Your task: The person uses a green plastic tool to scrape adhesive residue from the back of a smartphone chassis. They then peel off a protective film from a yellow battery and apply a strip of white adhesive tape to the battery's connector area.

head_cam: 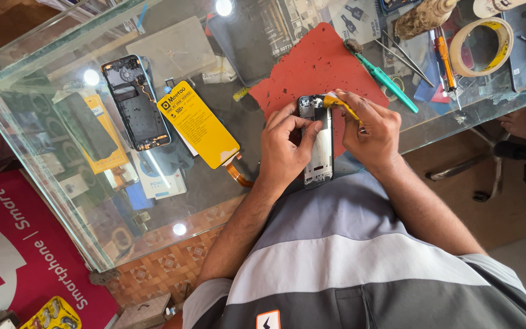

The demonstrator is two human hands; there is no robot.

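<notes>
Both hands work an opened phone frame over the red mat.

Head view: the left hand (284, 146) grips the phone frame (319, 146) at the red mat's (312, 70) near edge; the right hand (372, 131) pinches a yellow strip (339, 105) at its top. Left of the mat lie a yellow-wrapped part (197, 125) and another opened phone (136, 100).

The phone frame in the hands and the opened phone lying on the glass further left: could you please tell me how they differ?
The phone frame is gripped by the left hand and right hand at the counter's near edge; the opened phone lies untouched on the glass counter. The phone frame looks pale silver, the opened phone dark with a blue rim. Both are stripped, insides exposed.
</notes>
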